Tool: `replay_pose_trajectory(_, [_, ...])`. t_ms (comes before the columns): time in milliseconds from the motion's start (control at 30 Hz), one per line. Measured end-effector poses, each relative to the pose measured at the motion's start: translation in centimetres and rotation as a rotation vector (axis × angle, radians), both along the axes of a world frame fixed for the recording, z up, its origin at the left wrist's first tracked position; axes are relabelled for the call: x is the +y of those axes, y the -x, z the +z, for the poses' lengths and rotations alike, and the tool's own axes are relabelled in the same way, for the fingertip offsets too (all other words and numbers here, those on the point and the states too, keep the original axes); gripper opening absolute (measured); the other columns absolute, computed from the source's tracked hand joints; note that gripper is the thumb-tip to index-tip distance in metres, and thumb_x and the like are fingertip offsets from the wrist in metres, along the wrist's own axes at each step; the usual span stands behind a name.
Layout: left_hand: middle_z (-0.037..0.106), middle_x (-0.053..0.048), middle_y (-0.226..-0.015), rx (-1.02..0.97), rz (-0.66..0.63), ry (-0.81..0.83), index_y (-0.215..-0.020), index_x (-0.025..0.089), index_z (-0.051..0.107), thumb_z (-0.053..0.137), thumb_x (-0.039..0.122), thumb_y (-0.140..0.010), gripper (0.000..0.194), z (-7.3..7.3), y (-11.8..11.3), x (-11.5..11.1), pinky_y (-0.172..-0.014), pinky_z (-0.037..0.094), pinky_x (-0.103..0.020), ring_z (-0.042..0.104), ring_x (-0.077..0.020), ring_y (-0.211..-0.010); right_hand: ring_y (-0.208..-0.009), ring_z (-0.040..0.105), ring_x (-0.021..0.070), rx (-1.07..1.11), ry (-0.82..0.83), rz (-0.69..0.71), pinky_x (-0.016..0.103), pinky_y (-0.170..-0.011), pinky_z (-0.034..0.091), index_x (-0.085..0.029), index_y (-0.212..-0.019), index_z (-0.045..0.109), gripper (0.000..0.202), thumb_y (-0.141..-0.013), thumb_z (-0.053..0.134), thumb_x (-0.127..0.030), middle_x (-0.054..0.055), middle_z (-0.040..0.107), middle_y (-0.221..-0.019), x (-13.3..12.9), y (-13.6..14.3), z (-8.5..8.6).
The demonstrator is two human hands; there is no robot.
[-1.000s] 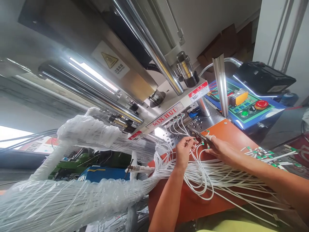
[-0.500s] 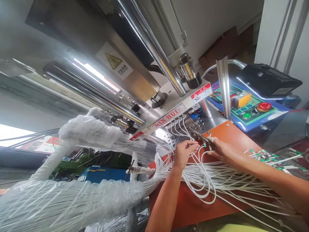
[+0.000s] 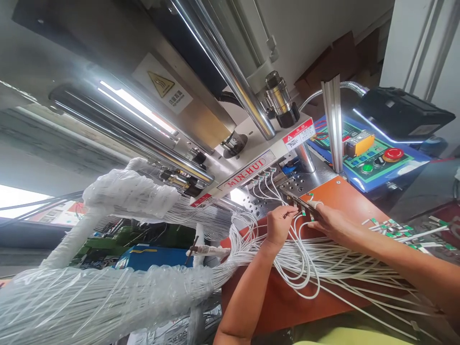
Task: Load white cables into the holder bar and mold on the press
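My right hand point(image 3: 330, 220) has its fingers wrapped round one end of a narrow dark metal bar point(image 3: 299, 201), held over the orange tabletop. Close to the bar's lower edge, my left hand point(image 3: 279, 225) is closed in a pinch; the small thing at its fingertips is too hidden to name. White cables point(image 3: 307, 275) with small green-and-silver ends loop below and between both hands. One green cable end point(image 3: 304, 212) sits right by the bar. Several more cables point(image 3: 275, 187) run up into the press, their ends lying in its metal bed.
The steel press point(image 3: 247, 172) marked MIN-HUI stands ahead, with thick polished rods. A blue control box point(image 3: 388, 167) with a red stop button is at right. Plastic-wrapped cable bundles point(image 3: 108, 302) fill the left. Loose cable ends point(image 3: 398, 232) lie on the orange tabletop point(image 3: 354, 201).
My left hand has shifted right, bringing its pinched fingertips up to the metal bar. My right hand keeps its hold with little movement. The view has shifted slightly.
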State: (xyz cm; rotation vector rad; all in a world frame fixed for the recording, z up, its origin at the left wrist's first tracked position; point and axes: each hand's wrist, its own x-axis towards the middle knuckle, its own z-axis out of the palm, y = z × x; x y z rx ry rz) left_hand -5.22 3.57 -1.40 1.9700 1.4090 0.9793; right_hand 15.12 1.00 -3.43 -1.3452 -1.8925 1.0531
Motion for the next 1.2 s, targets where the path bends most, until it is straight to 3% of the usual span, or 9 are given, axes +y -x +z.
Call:
replay_pose_trajectory(133, [0.077,-0.005,-0.083,-0.04,0.032,0.029,-0.086,0.02,0.077,0.069,0.014,-0.08,0.012,-0.1,-0.2,0.0,-0.076,0.058,-0.03,0.072,-0.0176,-0.078,-0.091,0.064,0.0258,0.036,0.002,0.021,0.038,-0.077,0.05,-0.03,-0.122,0.049,0.038,-0.086,0.056,-0.038,0.005,0.068,-0.103,-0.2,-0.1,0.4])
replay_pose_trajectory(367, [0.077,-0.005,-0.083,-0.077,0.081,0.133,-0.082,0.02,0.077,0.07,0.016,-0.078,0.008,0.3,-0.6,0.4,-0.076,0.056,-0.03,0.071,-0.018,-0.077,-0.089,0.065,0.025,0.044,-0.01,0.034,0.037,-0.077,0.051,-0.028,-0.114,0.053,0.031,-0.085,0.055,-0.038,0.005,0.068,-0.101,-0.2,-0.2,0.8])
replay_pose_trajectory(533, [0.076,-0.007,-0.09,-0.237,0.082,0.414,-0.102,0.017,0.069,0.08,0.022,-0.069,0.035,1.3,0.6,-0.1,-0.076,0.054,-0.028,0.07,-0.0163,-0.078,-0.086,0.066,0.0243,-0.002,0.024,0.007,0.035,-0.075,0.05,-0.029,-0.114,0.052,0.033,-0.085,0.055,-0.043,0.004,0.068,-0.098,-0.3,-0.3,0.5])
replay_pose_trajectory(667, [0.075,-0.01,-0.095,-0.446,0.116,0.55,-0.1,0.015,0.064,0.078,0.031,-0.072,0.035,1.3,1.6,-1.0,-0.073,0.055,-0.027,0.071,-0.0174,-0.081,-0.085,0.066,0.024,-0.024,0.043,0.008,0.034,-0.072,0.049,-0.03,-0.116,0.05,0.037,-0.084,0.056,-0.047,0.003,0.068,-0.094,-0.2,-0.2,0.3])
replay_pose_trajectory(767, [0.075,-0.008,-0.079,-0.389,0.177,0.499,-0.089,0.015,0.066,0.076,0.035,-0.074,0.027,1.2,1.8,-1.4,-0.069,0.056,-0.028,0.071,-0.018,-0.073,-0.082,0.065,0.0242,-0.066,0.07,0.01,0.034,-0.071,0.049,-0.029,-0.11,0.049,0.033,-0.085,0.054,-0.049,0.003,0.067,-0.089,-0.2,-0.2,0.3])
replay_pose_trajectory(867, [0.073,-0.006,-0.074,-0.349,0.256,0.373,-0.081,0.016,0.067,0.075,0.038,-0.075,0.025,1.9,1.8,-1.7,-0.069,0.056,-0.029,0.07,-0.0174,-0.07,-0.085,0.065,0.0254,-0.061,0.084,0.025,0.035,-0.072,0.048,-0.029,-0.118,0.046,0.038,-0.086,0.052,-0.05,0.004,0.067,-0.094,-0.1,-0.2,0.5])
replay_pose_trajectory(1000, [0.074,-0.007,-0.089,-0.697,0.279,0.336,-0.091,0.018,0.061,0.074,0.042,-0.076,0.031,4.5,2.2,-2.3,-0.071,0.055,-0.028,0.07,-0.0167,-0.077,-0.087,0.065,0.0255,-0.072,0.082,0.053,0.035,-0.072,0.048,-0.029,-0.116,0.045,0.037,-0.086,0.052,-0.05,0.004,0.066,-0.096,0.0,-0.2,0.3])
replay_pose_trajectory(1100, [0.071,-0.002,-0.082,-0.882,0.269,0.339,-0.092,0.02,0.058,0.079,0.039,-0.07,0.036,6.2,2.3,-2.5,-0.061,0.049,-0.022,0.062,-0.0093,-0.061,-0.085,0.064,0.0247,-0.09,0.069,0.053,0.035,-0.071,0.047,-0.029,-0.111,0.045,0.033,-0.087,0.052,-0.049,0.003,0.065,-0.094,0.1,-0.3,0.1])
replay_pose_trajectory(1200, [0.068,0.0,-0.076,-0.966,0.232,0.288,-0.081,0.02,0.057,0.082,0.036,-0.067,0.034,6.8,2.1,-2.3,-0.057,0.043,-0.02,0.051,-0.0045,-0.053,-0.085,0.064,0.024,-0.07,0.065,0.063,0.035,-0.073,0.047,-0.028,-0.109,0.045,0.031,-0.087,0.052,-0.049,0.003,0.065,-0.096,0.2,-0.2,0.1])
